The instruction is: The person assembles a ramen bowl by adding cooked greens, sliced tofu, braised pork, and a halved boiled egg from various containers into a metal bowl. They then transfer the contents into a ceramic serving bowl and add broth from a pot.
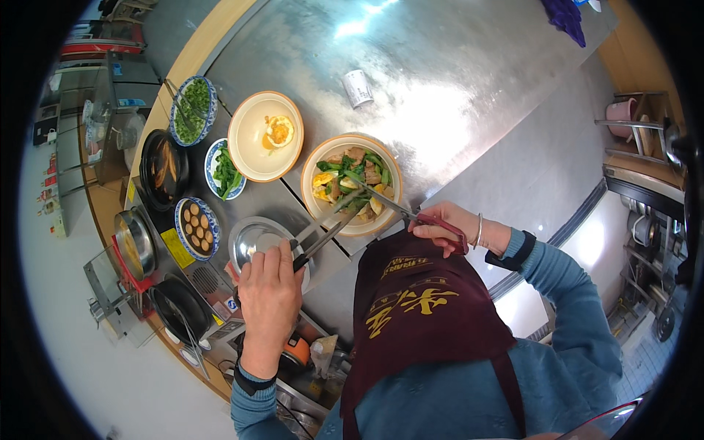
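My left hand (270, 290) is closed round metal tongs (331, 233), whose tips reach into a cream bowl (399, 172) with an orange rim. Inside the bowl lie green vegetables (375, 163), sliced meat and pieces of egg. In my right hand (451, 218) are red-handled scissors (462, 243), their blades over the food and close to the tong tips. Whether the blades touch a piece of food I cannot tell. A second cream bowl (249, 150), holding a fried egg (279, 131), stands to the left.
Left on the steel counter (469, 44) are a bowl of chopped greens (193, 110), a smaller bowl of green vegetables (226, 172), a dish of round brown pieces (196, 226) and black pans (180, 308). A metal lid (253, 233) lies near my left hand. A white cup (358, 88) stands farther back.
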`<state>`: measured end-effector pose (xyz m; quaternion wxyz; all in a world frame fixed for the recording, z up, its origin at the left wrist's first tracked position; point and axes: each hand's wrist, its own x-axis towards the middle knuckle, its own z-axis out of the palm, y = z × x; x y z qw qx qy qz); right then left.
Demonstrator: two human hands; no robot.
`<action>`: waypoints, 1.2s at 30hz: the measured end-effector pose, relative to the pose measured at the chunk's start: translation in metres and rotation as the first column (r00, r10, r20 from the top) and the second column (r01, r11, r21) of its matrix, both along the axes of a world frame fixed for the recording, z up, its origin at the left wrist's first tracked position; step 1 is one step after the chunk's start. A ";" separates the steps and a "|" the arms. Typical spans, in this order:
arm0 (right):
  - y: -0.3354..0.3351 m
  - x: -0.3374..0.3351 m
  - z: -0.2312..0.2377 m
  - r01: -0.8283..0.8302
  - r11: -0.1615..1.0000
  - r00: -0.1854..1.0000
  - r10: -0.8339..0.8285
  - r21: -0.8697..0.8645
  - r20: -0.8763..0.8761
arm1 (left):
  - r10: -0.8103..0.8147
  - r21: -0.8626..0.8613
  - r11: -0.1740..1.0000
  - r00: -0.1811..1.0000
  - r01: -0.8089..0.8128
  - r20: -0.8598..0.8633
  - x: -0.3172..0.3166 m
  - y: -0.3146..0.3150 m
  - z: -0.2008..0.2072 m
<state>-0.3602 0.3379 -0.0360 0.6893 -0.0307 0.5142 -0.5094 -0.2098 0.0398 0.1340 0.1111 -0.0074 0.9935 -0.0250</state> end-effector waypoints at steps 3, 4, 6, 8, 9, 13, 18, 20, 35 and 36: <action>0.010 -0.002 0.010 -0.010 1.000 0.997 0.010 0.004 -0.071 | 0.058 0.048 0.997 0.998 -0.056 -0.037 -0.009 0.002 -0.004; 0.017 0.000 0.014 0.014 1.000 0.998 -0.015 -0.012 -0.064 | 0.077 0.076 0.994 0.996 -0.073 -0.053 -0.015 0.002 -0.009; 0.033 0.006 0.020 0.071 0.997 0.997 -0.071 -0.030 -0.008 | 0.137 0.119 0.984 0.989 -0.130 -0.049 -0.029 0.006 -0.024; 0.045 0.009 0.022 0.127 0.992 0.989 -0.126 0.003 0.076 | 0.170 0.159 0.973 0.985 -0.166 -0.011 -0.045 0.007 -0.037; 0.050 0.010 0.022 0.065 0.998 0.997 -0.065 -0.011 0.033 | 0.171 0.178 0.968 0.985 -0.174 0.031 -0.052 0.008 -0.041; 0.045 0.012 0.011 0.070 0.998 0.989 -0.069 -0.002 0.129 | 0.168 0.193 0.964 0.981 -0.184 0.095 -0.053 0.010 -0.033; 0.017 0.007 0.002 0.101 0.994 0.986 -0.095 -0.035 0.141 | 0.156 0.179 0.971 0.987 -0.162 0.046 -0.020 0.018 -0.002; 0.010 0.001 0.001 0.028 1.000 1.000 -0.028 -0.009 -0.012 | 0.142 0.158 0.978 0.990 -0.138 -0.010 -0.008 0.017 0.004; 0.007 0.021 0.000 -0.168 0.986 0.982 0.169 -0.021 0.085 | 0.258 0.116 0.959 0.966 -0.258 0.015 0.052 0.025 -0.009; -0.004 0.021 -0.002 -0.179 0.982 0.981 0.174 0.060 0.091 | 0.247 0.124 0.961 0.969 -0.246 0.008 0.053 0.026 -0.007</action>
